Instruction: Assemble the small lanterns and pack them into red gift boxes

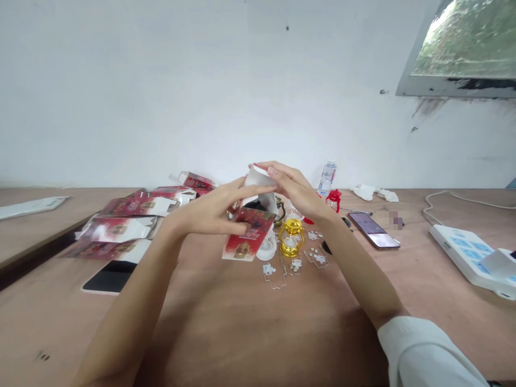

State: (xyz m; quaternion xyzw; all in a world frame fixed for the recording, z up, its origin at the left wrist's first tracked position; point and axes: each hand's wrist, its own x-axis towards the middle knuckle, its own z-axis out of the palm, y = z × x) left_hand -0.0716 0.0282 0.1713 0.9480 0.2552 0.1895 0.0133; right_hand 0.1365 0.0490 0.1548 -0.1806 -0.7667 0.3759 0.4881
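A red printed cardboard box [252, 234] is tilted above the table, its top open and white inside. My left hand [213, 207] grips it from the left, thumb on the printed front and fingers across the opening. At the upper flap, my right hand [296, 188] has its fingers closed on the white cardboard. Something dark [255, 205] shows inside the box; its kind is partly hidden. Just right of the box stands a small gold lantern [292, 236]. Behind my right wrist are a red lantern [333, 200] and a bronze-coloured lantern [279, 210], the latter partly covered.
Several flattened red boxes [121, 226] lie at left, beside a dark-screened phone [110, 277]. Small white pieces on thin frames [274, 275] lie in front. A water bottle [327, 177], another phone [374, 230] and a white power strip [470, 252] are at right.
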